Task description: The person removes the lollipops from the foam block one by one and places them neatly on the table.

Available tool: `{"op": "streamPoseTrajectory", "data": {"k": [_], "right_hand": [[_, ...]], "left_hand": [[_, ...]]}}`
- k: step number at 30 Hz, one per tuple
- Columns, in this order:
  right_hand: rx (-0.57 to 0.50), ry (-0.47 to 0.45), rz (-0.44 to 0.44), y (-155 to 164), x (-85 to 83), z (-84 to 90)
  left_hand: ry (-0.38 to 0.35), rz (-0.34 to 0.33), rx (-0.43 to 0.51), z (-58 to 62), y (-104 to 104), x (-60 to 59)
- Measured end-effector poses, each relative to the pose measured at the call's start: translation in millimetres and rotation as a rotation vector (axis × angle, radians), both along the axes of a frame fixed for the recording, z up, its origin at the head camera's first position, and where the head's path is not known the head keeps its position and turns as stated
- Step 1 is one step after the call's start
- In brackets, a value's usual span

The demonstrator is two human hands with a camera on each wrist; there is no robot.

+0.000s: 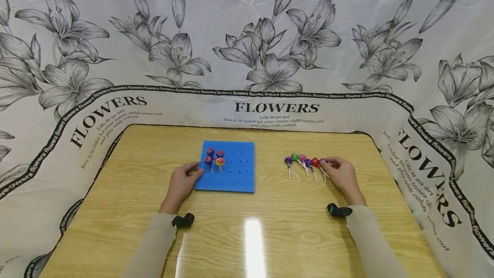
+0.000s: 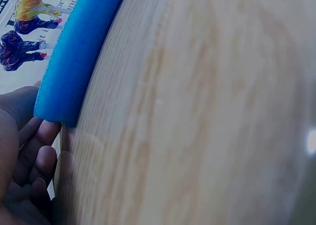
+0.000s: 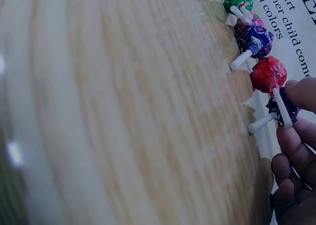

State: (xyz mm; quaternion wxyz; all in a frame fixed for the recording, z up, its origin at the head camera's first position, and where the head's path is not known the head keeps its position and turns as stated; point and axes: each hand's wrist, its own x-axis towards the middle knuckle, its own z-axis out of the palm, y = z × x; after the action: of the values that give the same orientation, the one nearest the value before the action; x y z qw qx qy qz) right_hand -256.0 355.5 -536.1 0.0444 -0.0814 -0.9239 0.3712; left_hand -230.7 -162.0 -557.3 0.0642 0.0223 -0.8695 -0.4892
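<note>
A square blue foam board (image 1: 242,181) with small holes lies left of the table's middle. Several wrapped lollipops stand upright in its left part, among them a yellow lollipop (image 1: 219,162). My left hand (image 1: 183,181) pinches the board's left edge; in the left wrist view the thumb is above and fingers are at the corner. On the right, my right hand (image 1: 341,178) pinches the wrapped head of a dark purple lollipop (image 3: 287,108), its white stick pointing toward me. Right beside it a red lollipop (image 3: 269,74) lies at the end of a loose row.
Further left in the row lie a blue-purple lollipop (image 3: 256,40), a pink lollipop (image 1: 302,158), a green lollipop (image 1: 295,157) and a purple lollipop (image 1: 288,161). The wooden table (image 1: 216,235) is bordered at the back and sides by flower-printed cloth (image 1: 274,110).
</note>
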Motion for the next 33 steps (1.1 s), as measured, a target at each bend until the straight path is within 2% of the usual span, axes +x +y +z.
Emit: {"op": "streamPoseTrajectory", "data": {"k": [6,20,33], "right_hand": [[0.012,0.015,0.004,-0.8,0.3,2.3],[0.046,-0.026,0.007,1.7,-2.5,1.6],[0.051,0.008,0.047,1.8,-1.4,3.4]], "left_hand": [[0.002,0.0,-0.003,0.2,-0.1,0.0],[0.007,-0.005,0.009,-0.3,-0.2,0.3],[-0.003,-0.003,-0.003,2.5,-0.7,0.1]]}}
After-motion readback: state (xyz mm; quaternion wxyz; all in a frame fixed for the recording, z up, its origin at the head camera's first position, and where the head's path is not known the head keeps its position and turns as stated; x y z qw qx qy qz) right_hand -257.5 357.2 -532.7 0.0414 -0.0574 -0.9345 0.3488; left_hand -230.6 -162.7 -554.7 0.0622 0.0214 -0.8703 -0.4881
